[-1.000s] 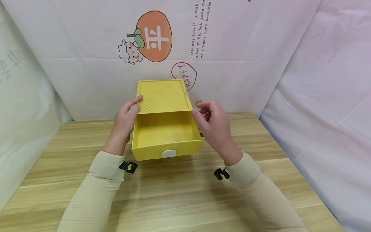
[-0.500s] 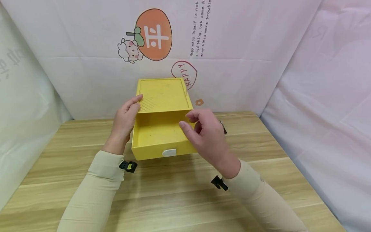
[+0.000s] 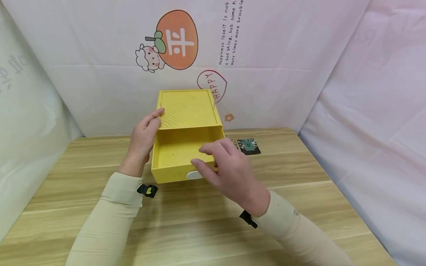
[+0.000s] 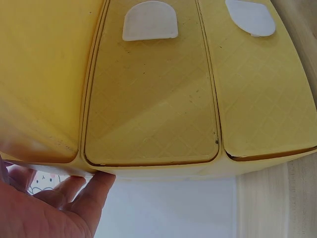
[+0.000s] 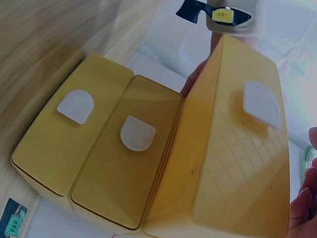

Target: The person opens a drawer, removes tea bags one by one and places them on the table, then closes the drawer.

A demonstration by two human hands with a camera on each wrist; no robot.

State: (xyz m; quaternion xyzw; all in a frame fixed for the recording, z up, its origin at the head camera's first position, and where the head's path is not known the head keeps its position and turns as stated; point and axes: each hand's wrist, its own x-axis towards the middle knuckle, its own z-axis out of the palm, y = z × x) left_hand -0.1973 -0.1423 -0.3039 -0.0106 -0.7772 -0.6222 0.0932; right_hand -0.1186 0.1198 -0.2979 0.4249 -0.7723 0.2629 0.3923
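A cloth-walled nook round a tabletop [image 3: 186, 229], home or studio being hard to tell.
Its wood-grain surface runs below the left hand [image 3: 142, 138] and the right hand [image 3: 229, 173]. Beyond both hangs a pale back cloth [image 3: 283, 44] printed with a cartoon sheep [image 3: 149, 59], an orange fruit [image 3: 181, 39] and English lettering [image 3: 232, 35]. A left side cloth [image 3: 30, 111] hangs left of the left hand, a right side cloth [image 3: 376, 129] right of the right hand. The yellow drawer cabinet [image 3: 188, 108] at the left hand resembles household storage.

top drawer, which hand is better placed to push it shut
Probably the right hand: it is by the drawer front, holding nothing, while the left hand touches the yellow cabinet.
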